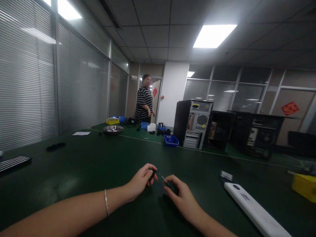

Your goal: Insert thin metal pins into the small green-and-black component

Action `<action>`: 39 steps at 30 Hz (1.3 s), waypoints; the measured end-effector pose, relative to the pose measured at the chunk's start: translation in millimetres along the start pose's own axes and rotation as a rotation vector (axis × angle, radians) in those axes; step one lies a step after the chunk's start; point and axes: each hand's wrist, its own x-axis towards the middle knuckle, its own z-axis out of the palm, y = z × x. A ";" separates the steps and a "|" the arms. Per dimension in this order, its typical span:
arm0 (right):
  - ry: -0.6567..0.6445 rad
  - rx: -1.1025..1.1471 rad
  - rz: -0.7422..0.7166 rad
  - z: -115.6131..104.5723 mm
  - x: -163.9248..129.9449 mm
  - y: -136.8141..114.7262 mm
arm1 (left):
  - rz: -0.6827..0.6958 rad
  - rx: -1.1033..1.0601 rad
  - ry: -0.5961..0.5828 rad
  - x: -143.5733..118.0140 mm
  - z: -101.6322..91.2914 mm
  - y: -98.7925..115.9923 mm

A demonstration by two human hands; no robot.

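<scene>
a wide dark green felt-covered tabletop (81,164) runs toward a white square pillar (172,92), with glass partition walls behind closed grey slatted blinds (27,85) along the left side and the back. a dark tiled ceiling (158,29) carries a bright rectangular light panel (214,35). a person in a black-and-white striped shirt (144,103) stands near a door at the far end.

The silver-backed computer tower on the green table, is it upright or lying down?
Upright. The computer tower stands on its base on the table, rear panel and fan grille facing the camera.
</scene>
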 end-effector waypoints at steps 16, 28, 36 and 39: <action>0.029 0.118 -0.137 -3.3 -2.3 -6.6 | 0.115 0.170 -0.117 -9.3 6.1 10.6; 0.038 -0.078 -0.149 -7.4 -3.8 -4.0 | 0.190 0.202 -0.097 -10.7 4.4 13.1; 0.021 -0.107 -0.167 -7.7 -5.6 -6.1 | 0.286 0.469 -0.055 -16.5 5.8 20.3; 0.022 -0.094 -0.180 -6.7 -5.8 -6.2 | 0.274 0.461 -0.059 -16.0 6.5 21.8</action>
